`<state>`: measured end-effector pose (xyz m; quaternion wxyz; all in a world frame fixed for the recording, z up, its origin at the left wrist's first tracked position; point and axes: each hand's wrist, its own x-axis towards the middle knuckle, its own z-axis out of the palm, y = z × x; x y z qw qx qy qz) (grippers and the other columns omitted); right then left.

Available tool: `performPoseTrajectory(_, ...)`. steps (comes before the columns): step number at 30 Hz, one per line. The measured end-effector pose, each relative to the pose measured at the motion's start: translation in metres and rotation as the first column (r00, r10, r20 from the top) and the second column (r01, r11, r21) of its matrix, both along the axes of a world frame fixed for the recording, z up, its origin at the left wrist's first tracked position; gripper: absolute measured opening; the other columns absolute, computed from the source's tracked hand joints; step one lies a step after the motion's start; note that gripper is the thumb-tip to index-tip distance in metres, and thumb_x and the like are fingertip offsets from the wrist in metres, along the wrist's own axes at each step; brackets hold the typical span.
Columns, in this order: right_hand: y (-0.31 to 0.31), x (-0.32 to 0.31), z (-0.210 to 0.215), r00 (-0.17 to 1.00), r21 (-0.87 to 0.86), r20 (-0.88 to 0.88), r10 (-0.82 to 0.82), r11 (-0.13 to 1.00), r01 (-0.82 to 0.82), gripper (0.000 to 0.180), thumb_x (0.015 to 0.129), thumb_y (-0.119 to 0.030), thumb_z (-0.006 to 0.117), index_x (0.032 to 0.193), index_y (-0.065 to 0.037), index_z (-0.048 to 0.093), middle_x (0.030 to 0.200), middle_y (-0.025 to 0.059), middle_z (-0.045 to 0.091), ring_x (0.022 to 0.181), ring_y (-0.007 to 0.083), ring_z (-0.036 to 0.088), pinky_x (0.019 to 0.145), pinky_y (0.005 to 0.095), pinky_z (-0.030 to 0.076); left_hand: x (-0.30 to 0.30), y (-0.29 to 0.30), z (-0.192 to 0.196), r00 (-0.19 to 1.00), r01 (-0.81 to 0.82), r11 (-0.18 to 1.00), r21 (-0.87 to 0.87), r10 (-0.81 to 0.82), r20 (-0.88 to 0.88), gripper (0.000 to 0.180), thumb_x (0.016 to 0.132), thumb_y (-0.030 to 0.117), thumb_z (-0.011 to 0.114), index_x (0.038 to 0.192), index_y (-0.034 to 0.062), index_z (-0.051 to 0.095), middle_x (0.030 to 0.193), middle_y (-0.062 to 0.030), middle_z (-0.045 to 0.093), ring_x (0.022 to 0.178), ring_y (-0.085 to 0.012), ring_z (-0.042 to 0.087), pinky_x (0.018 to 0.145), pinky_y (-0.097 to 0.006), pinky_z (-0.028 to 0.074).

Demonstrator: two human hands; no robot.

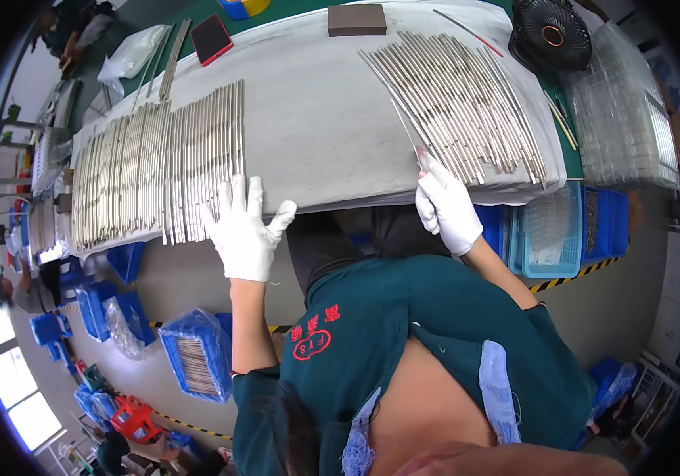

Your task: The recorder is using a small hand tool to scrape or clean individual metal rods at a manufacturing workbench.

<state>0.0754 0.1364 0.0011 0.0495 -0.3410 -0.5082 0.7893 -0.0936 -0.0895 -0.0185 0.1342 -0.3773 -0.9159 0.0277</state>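
Thin silvery metal rods lie side by side on a white cloth (308, 103) in two batches. My left hand (246, 234), in a white glove, is spread open at the near right end of the left batch of rods (201, 147). Its fingertips rest on or just over the rod ends. My right hand (447, 206), also gloved in white, pinches the near end of a single metal rod (404, 127). That rod slants along the left edge of the right batch of rods (467, 103). The right fingertips are partly hidden.
At the far edge are a dark brown block (356, 21), a red-edged black tablet-like object (212, 40) and a black fan (550, 36). Stacked clear plastic trays (621, 111) stand at the right. Blue crates (605, 226) sit below the right side; a bagged blue crate (167, 337) is at the left.
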Motion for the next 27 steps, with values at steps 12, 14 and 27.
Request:
performPoseTrajectory(12, 0.000, -0.001, -0.020, 0.988, -0.101, -0.112, -0.109, 0.990, 0.098, 0.045, 0.094, -0.025, 0.046, 0.135, -0.009, 0.034, 0.054, -0.0034, 0.038, 0.041, 0.0046, 0.035, 0.036, 0.0185, 0.028, -0.001, -0.007, -0.002, 0.940, 0.291, 0.934, 0.208, -0.320, 0.122, 0.048, 0.067, 0.008, 0.067, 0.114, 0.0164, 0.057, 0.109, -0.0078, 0.054, 0.107, -0.0291, 0.052, 0.093, -0.047, 0.036)
performPoseTrajectory(14, 0.001, -0.003, -0.024, 0.990, -0.104, -0.107, -0.097, 0.991, 0.086, 0.051, 0.095, -0.024, 0.046, 0.140, -0.009, 0.029, 0.054, -0.0031, 0.039, 0.041, 0.0049, 0.035, 0.036, 0.0184, 0.029, -0.006, -0.007, -0.009, 0.935, 0.325, 0.919, 0.223, -0.348, 0.071, 0.040, 0.068, 0.009, 0.069, 0.107, 0.0172, 0.060, 0.100, -0.0037, 0.057, 0.101, -0.0273, 0.055, 0.092, -0.048, 0.037)
performPoseTrajectory(27, -0.005, -0.002, -0.014, 0.994, 0.033, -0.064, -0.086, 0.996, 0.088, 0.052, 0.095, -0.027, 0.043, 0.141, -0.009, 0.027, 0.054, -0.0017, 0.042, 0.041, 0.0057, 0.037, 0.038, 0.0186, 0.033, -0.017, 0.070, 0.045, 0.832, -0.024, 0.067, 0.997, -0.552, 0.057, 0.029, 0.097, 0.026, 0.042, 0.099, -0.0016, 0.050, 0.087, -0.0200, 0.062, 0.085, -0.0270, 0.060, 0.085, -0.042, 0.048)
